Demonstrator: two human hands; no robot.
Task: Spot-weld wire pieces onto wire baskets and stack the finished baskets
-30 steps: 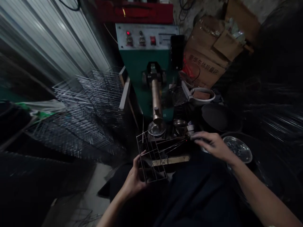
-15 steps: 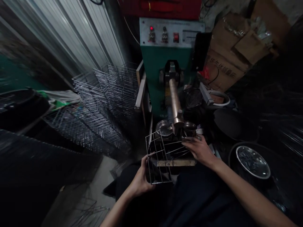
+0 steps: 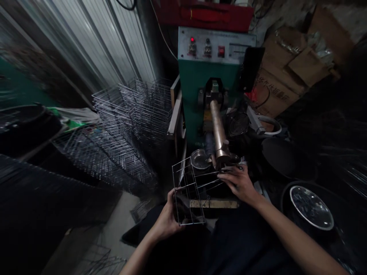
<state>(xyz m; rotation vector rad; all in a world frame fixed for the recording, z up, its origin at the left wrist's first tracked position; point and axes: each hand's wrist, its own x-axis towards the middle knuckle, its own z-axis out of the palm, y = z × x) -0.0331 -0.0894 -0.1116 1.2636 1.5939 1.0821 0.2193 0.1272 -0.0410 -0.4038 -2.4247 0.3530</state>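
A small wire rack (image 3: 187,194) stands tilted in front of the green machine (image 3: 190,99). My left hand (image 3: 169,217) is closed on its left side, fingers round the wires. Near the rack's far right end, my right hand (image 3: 237,183) has its fingers pressed together around the wires, just below the tip of the copper-coloured electrode arm (image 3: 219,131). What exactly its fingertips pinch is partly hidden. A round metal dish (image 3: 200,159) sits behind the rack, left of the arm's tip. A pale wooden strip (image 3: 215,204) lies under the rack.
Stacked wire racks (image 3: 114,152) fill the left side. At the right are a clear round bowl (image 3: 312,208) of small metal pieces and a dark round pan (image 3: 286,158). A cardboard box (image 3: 278,91) stands behind them. A black phone-like object (image 3: 251,68) is on the machine.
The view has shifted, so the machine appears lower and further right. The rack's left end and my left hand are slightly further left and lower. Both hands keep their hold.
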